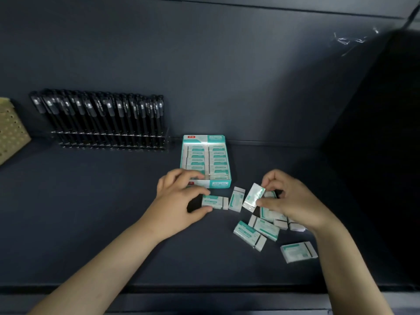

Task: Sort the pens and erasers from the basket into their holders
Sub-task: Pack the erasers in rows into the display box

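A teal and white eraser box (220, 184) stands open on the dark table, with two rows of wrapped erasers inside. My left hand (179, 201) pinches one eraser (214, 202) lying just in front of the box. My right hand (293, 201) holds another eraser (253, 197) tilted up off the table, between thumb and fingers. Several loose erasers (263, 228) lie under and around the right hand, one (236, 199) between the two hands. A clear rack (109, 142) at the back left holds several black pens (102, 110) upright.
A tan perforated basket (10, 130) sits at the far left edge. A dark wall rises behind the rack and box. One eraser (298, 251) lies apart at the front right. The table's front edge (204, 289) runs below my forearms.
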`<state>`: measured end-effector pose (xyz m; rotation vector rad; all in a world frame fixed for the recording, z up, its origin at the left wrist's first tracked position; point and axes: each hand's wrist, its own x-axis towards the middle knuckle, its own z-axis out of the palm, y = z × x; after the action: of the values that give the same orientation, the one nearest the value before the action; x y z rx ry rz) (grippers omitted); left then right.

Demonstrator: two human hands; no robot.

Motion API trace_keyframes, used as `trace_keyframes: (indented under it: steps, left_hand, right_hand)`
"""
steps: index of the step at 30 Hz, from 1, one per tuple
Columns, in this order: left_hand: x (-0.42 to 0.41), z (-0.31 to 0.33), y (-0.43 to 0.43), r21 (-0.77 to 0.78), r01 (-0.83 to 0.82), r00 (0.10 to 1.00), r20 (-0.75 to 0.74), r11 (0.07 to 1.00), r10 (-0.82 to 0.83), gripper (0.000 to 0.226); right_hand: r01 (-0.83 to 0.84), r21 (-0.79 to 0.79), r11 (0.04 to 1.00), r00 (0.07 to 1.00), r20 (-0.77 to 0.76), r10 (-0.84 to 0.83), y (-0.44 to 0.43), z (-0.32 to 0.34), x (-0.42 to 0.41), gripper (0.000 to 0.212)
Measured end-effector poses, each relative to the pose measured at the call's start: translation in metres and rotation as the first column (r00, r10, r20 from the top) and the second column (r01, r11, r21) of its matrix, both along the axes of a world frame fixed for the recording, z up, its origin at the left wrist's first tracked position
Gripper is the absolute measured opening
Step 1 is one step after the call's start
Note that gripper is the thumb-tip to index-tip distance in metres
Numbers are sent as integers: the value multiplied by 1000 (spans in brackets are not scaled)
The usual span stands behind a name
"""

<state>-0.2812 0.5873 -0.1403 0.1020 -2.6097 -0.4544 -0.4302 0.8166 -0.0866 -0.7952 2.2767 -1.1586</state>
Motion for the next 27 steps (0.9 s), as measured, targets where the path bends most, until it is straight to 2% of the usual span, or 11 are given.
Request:
trace_keyframes:
  steps: [2, 5, 8, 12, 15, 17, 19, 22, 27]
  left_hand:
    - [-1, 0, -1, 2, 0, 1000, -2, 1000, 0, 38]
    - [-1, 2, -2, 120, 23, 999, -44, 993, -18, 34]
    - [1, 9, -6, 255, 34, 990, -144, 966, 3, 32]
    - [2, 19, -16, 409, -69, 969, -190, 910, 159, 22]
    - [4, 22, -23, 535, -161, 947, -152, 829, 282, 18]
    - [4, 23, -28, 606, -208, 928, -124, 768, 350, 15]
    - [4, 23, -33, 680, -243, 908, -91, 691, 409, 11]
    - [2, 21, -36, 783, -239, 888, -64, 575, 456, 12]
    - [-1, 21, -39, 800, -232, 906, -30, 553, 423, 13]
  right_hand:
    - [10, -62, 998, 1000, -7, -10, 0, -1, 2, 34]
    - [-3, -140, 990, 1000, -14, 1, -2, 2, 5, 49]
    - [-9, -272, 962, 998, 56, 25, -8, 8, 9, 41]
    - [70, -381, 922, 986, 168, -5, -29, 16, 13, 30]
    - [145, -427, 892, 967, 252, -37, -55, 19, 16, 35]
    - [146, -416, 898, 963, 266, -34, -76, 19, 16, 31]
    - [152, -365, 918, 966, 253, -59, -96, 19, 13, 16]
    - [198, -295, 935, 962, 241, -128, -120, 17, 8, 13]
    - [127, -149, 981, 986, 124, -109, -134, 10, 5, 11]
